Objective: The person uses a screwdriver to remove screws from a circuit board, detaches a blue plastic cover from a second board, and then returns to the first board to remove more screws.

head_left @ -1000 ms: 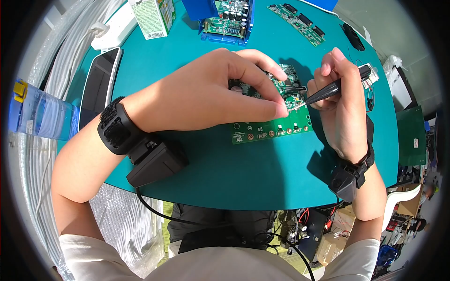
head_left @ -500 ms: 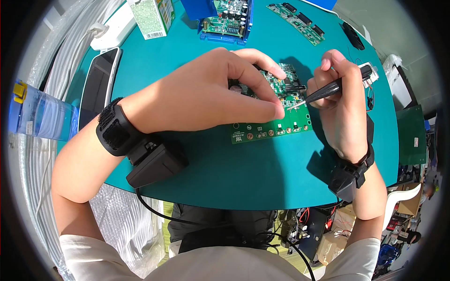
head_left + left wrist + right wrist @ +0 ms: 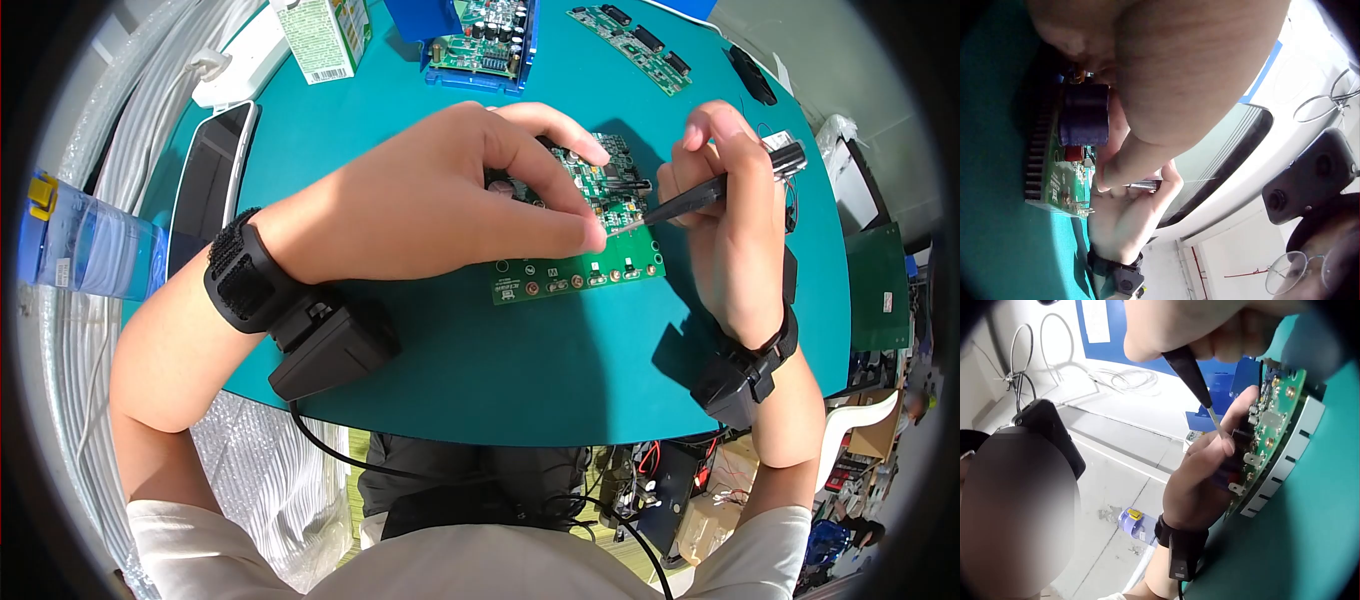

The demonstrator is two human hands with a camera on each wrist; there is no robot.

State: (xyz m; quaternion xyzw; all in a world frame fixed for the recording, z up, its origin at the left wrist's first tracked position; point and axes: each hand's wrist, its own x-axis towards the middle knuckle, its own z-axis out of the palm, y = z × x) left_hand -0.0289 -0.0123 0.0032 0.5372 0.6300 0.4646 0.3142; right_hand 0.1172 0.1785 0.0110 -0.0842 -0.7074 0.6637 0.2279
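A green circuit board lies on the teal table, with dense components on its far part and metal tabs along its near edge. My right hand grips the black handle of a screwdriver, its thin shaft slanting down to the left over the board. Arched over the board's left part is my left hand, thumb and forefinger drawn together at the screwdriver's tip; I cannot tell whether they pinch anything. Two purple cylindrical capacitors stand beside the left fingers in the left wrist view. A notched metal strip runs along the board.
At the back sit a blue-cased circuit assembly, a carton and a second circuit board. A phone and a white power strip are on the left. A black object lies near the right edge.
The screwdriver's tip has shifted slightly left to my left thumb, its handle tilting lower. My left thumb drew back a little from the first frame. The board has barely moved.
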